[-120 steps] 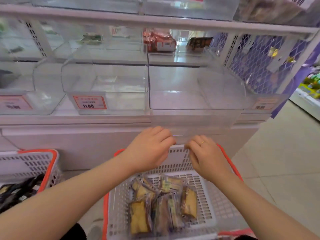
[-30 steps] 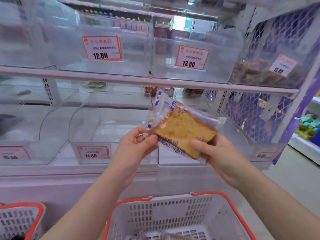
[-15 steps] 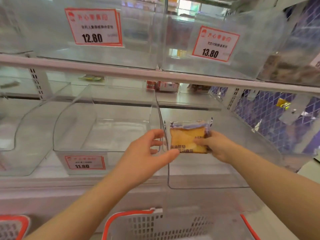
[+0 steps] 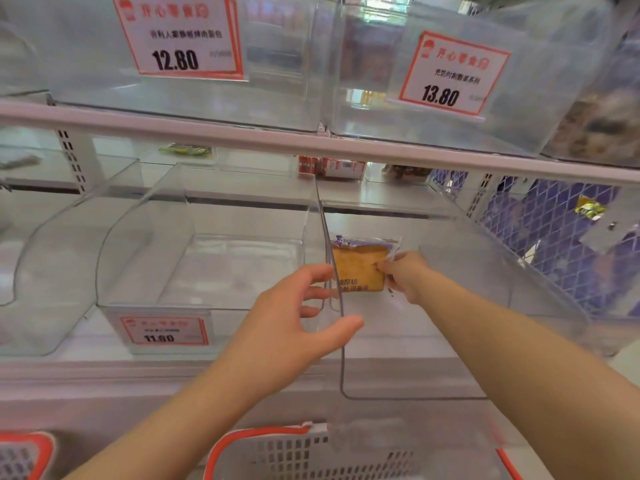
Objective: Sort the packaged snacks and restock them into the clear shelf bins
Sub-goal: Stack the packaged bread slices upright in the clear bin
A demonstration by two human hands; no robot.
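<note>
We see the right hand [image 4: 403, 277] pinching one packaged snack [image 4: 360, 266], a golden cake slice in clear wrap, held upright inside the right-hand clear bin [image 4: 485, 271] on the lower shelf. The left hand [image 4: 294, 323] holds nothing, fingers spread and relaxed, thumb at the bin's clear side wall [image 4: 334, 278], which stands between this hand and the snack. To the left sits a second clear bin [image 4: 145, 244] with a price tag reading 11.80 [image 4: 162, 330]. Above, past the shelf rail [image 4: 311, 143], two more bins carry tags: 12.80 [image 4: 178, 36] and 13.80 [image 4: 453, 74]. Below, we count two white baskets with red rims, one central [image 4: 263, 441], one at the left edge [image 4: 24, 455]. A purple mesh panel [image 4: 547, 230] closes the right side
</note>
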